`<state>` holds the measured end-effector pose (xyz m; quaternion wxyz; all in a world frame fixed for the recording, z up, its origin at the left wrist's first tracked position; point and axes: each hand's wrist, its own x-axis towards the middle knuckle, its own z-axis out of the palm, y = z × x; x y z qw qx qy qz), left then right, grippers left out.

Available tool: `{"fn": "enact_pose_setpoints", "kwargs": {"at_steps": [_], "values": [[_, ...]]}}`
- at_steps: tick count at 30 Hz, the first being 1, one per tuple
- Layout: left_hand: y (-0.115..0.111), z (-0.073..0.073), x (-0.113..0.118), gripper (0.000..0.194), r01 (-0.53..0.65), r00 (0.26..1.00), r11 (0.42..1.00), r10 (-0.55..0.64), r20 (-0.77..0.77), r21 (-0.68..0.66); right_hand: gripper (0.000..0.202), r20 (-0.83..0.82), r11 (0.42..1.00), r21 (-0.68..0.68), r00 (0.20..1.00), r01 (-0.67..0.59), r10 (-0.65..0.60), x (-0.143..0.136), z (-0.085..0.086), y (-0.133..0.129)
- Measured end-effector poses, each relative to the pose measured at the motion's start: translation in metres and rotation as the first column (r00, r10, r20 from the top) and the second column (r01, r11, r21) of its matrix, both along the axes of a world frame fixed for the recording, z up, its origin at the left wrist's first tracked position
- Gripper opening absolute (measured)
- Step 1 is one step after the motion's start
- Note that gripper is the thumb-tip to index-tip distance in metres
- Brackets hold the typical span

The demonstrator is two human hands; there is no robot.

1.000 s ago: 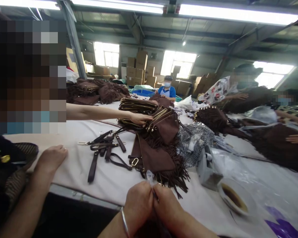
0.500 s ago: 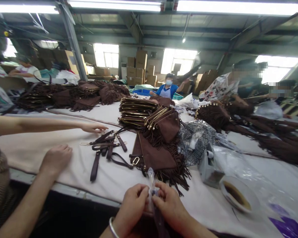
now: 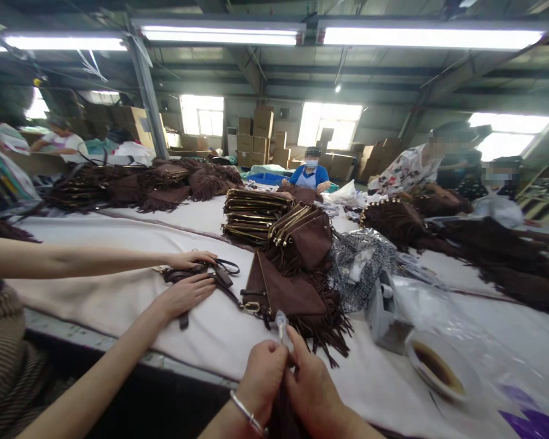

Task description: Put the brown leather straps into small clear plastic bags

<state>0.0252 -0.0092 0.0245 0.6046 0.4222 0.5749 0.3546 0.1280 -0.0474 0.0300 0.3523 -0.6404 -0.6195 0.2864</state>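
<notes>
Close to the table's front edge, my left hand [image 3: 264, 371] and my right hand [image 3: 315, 379] are closed together around a dark brown strap [image 3: 281, 405]. Clear plastic film [image 3: 281, 321] wraps its upper end and sticks up past my fingers. My right index finger stretches along the plastic, and a silver bangle circles my left wrist. Just beyond lies a brown fringed bag [image 3: 289, 289] with a gold zip and a gold clasp [image 3: 251, 307]. My fingers hide most of the wrapped part.
From the left, a co-worker's hands [image 3: 185, 296] press on a pile of brown wrist straps [image 3: 222, 279]. Zipped bags are stacked [image 3: 256, 213] behind. At right are crumpled patterned plastic [image 3: 363, 259], a grey box [image 3: 387, 323], a tape roll [image 3: 439, 369] and clear film.
My hands have closed more tightly over the wrapped strap, the right index finger now extended. The co-worker's hands have come right onto the straps and gathered them. The view has tilted up slightly.
</notes>
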Motion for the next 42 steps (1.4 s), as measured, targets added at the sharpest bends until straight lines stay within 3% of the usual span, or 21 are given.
{"fn": "enact_pose_setpoints", "kwargs": {"at_steps": [4, 8, 11, 13, 16, 18, 22, 24, 27, 31, 33, 37, 39, 42], "values": [[0.006, -0.004, 0.007, 0.019, -0.001, 0.976, 0.997, 0.018, -0.215, 0.077, 0.066, -0.095, 1.000, 0.017, 0.995, -0.003, 0.004, -0.008, -0.004, -0.005], [0.008, -0.002, 0.003, 0.022, 0.074, 0.983, 0.995, -0.061, -0.171, 0.070, 0.067, -0.263, 0.996, -0.087, 0.963, 0.030, -0.052, -0.007, -0.012, -0.006], [0.014, -0.001, -0.017, 0.029, 0.190, 0.969, 0.975, -0.166, -0.185, 0.118, 0.068, -0.451, 0.978, -0.205, 0.882, 0.045, -0.135, 0.007, -0.015, -0.002], [0.025, -0.001, -0.033, 0.032, 0.184, 0.948, 0.939, -0.093, -0.304, 0.289, 0.067, -0.590, 0.963, -0.269, 0.787, 0.022, -0.182, 0.021, -0.013, 0.002], [0.048, -0.003, -0.049, 0.023, 0.137, 0.902, 0.832, 0.119, -0.415, 0.538, 0.065, -0.713, 0.955, -0.295, 0.670, -0.021, -0.206, 0.036, -0.007, 0.007], [0.062, -0.003, -0.051, 0.034, 0.181, 0.900, 0.793, 0.105, -0.423, 0.582, 0.061, -0.728, 0.962, -0.273, 0.658, -0.023, -0.191, 0.039, -0.004, 0.010], [0.077, 0.007, -0.049, 0.021, 0.301, 0.906, 0.763, -0.043, -0.421, 0.572, 0.047, -0.564, 0.980, -0.197, 0.820, -0.025, -0.092, 0.040, -0.002, 0.010], [0.078, 0.013, -0.050, 0.013, 0.311, 0.912, 0.789, -0.091, -0.399, 0.530, 0.039, -0.418, 0.987, -0.154, 0.908, -0.053, -0.017, 0.042, -0.001, 0.009], [0.078, 0.016, -0.051, 0.009, 0.319, 0.927, 0.854, -0.192, -0.321, 0.410, 0.032, -0.226, 0.990, -0.124, 0.973, -0.068, 0.038, 0.044, 0.000, 0.007], [0.076, 0.016, -0.052, 0.026, 0.321, 0.945, 0.936, -0.305, -0.121, 0.147, 0.029, -0.006, 0.991, -0.119, 0.998, -0.064, 0.063, 0.045, 0.005, 0.007], [0.074, 0.016, -0.054, 0.032, 0.303, 0.953, 0.952, -0.301, -0.035, 0.045, 0.028, 0.064, 0.991, -0.100, 0.994, -0.085, 0.091, 0.045, 0.009, 0.007], [0.068, 0.017, -0.064, 0.023, 0.256, 0.967, 0.965, -0.255, 0.021, -0.060, 0.033, 0.081, 0.996, 0.036, 0.993, -0.087, 0.084, 0.042, 0.016, 0.010], [0.064, 0.016, -0.068, 0.024, 0.253, 0.966, 0.967, -0.254, -0.049, -0.019, 0.030, 0.072, 0.993, 0.047, 0.992, -0.105, 0.101, 0.037, 0.019, 0.014], [0.059, 0.010, -0.072, 0.027, 0.253, 0.935, 0.953, -0.197, -0.294, 0.168, 0.024, 0.032, 0.989, -0.030, 0.989, -0.142, 0.143, 0.022, 0.022, 0.022]]}}
